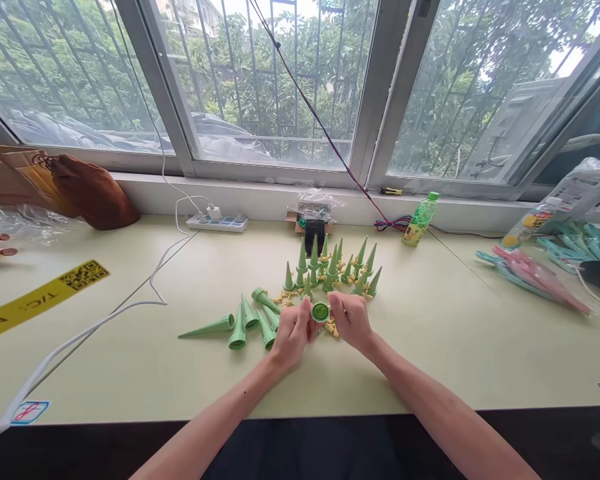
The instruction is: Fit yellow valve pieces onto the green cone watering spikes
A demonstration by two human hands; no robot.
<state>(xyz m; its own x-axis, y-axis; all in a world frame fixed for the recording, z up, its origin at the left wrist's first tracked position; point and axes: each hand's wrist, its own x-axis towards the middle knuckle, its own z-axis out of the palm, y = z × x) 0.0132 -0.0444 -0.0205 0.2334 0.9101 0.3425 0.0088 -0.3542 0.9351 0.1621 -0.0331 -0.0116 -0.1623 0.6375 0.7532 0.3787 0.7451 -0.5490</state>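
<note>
My left hand (293, 333) is wrapped round a green plastic plant-watering spike (321, 312), its round open end facing up toward me. Close against that rim on the right, my right hand (353, 320) is closed with its fingers curled; what it pinches, if anything, is hidden. Several loose green spikes (238, 332) lie on their sides to the left of my hands. Behind my hands, a group of similar spikes (332, 267) stands point up. Small yellow plastic pieces (333, 329) are scattered among them and just below my hands.
The pale table (460, 353) runs along a window. At its back are a power strip (217, 222), a small open box (315, 223) and a green bottle (420, 219). A white cable (153, 277) crosses the left side. Packaged items (540, 277) lie at right.
</note>
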